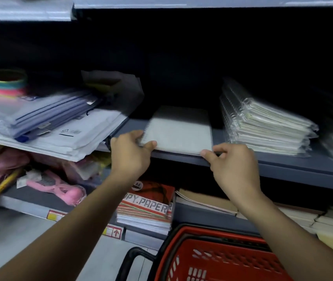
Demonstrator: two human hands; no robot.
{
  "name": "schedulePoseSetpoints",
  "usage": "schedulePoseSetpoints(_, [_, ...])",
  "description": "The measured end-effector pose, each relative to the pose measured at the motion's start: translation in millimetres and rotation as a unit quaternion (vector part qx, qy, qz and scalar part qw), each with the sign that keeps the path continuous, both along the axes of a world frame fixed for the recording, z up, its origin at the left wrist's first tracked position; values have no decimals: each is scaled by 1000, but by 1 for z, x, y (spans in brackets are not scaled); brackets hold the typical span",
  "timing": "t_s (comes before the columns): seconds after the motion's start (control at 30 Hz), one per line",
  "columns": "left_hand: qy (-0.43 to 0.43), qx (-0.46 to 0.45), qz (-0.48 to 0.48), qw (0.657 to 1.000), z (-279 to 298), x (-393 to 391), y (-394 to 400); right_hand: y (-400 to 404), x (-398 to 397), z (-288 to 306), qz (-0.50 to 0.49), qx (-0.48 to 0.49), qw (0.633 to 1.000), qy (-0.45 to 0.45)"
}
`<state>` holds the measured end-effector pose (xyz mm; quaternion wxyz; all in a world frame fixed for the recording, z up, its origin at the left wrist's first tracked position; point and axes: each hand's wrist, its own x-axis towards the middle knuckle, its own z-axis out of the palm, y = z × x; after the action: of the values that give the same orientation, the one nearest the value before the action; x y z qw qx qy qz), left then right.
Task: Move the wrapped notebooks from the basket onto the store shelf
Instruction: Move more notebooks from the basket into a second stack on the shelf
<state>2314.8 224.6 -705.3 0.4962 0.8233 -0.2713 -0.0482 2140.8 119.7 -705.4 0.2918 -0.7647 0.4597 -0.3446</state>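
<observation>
Grey notebook (178, 131) flat on shelf (283, 169) | spiral left | both hands grip

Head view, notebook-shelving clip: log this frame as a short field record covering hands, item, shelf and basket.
left hand: left hand grips the near left corner of the notebook
right hand: right hand, fingers curled at the notebook's near right corner
notebook: lies flat on the grey shelf, near edge at the shelf front
neighbours: stack of wrapped spiral notebooks to its right, envelope pile to its left
basket: red basket below, contents not visible
</observation>
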Motion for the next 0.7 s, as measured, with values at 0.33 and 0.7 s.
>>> schedulePoseSetpoints(0.33, [-33,-33,26,999,-6,-1,-14,-16,9,-5,-23,-20,999,-12])
schedulePoseSetpoints(0.7, [205,-27,-44,977,-41,-139,86,46,-150,-36,64,69,995,42])
